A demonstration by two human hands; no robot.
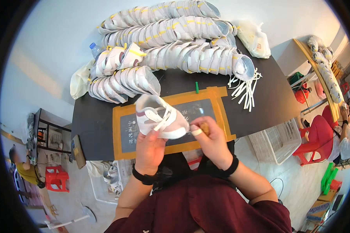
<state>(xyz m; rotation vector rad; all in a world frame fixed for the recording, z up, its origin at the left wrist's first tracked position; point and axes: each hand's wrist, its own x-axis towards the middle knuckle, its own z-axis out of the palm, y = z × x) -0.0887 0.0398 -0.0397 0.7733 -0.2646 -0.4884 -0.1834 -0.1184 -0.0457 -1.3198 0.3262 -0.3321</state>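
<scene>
My left hand (149,152) grips a small pale sneaker (173,125) from below, its toe pointing right. White lacing crosses its front, and a mauve patch shows near the heel. At the toe, my right hand (214,146) is closed around a tool with a rounded wooden handle (204,128). A thin shaft seems to run from that hand to the sneaker's toe; its tip is too small to make out. White tape wraps a digit of the right hand. Under both hands lies a dark mat (130,134) framed with yellow-brown tape.
Long rows of nested shoe uppers (194,58) fill the back of the dark table (93,124). White laces (247,89) hang at right, near a green stick (196,87). White plastic crates (274,145) stand below the table's edge. Other people work at both sides.
</scene>
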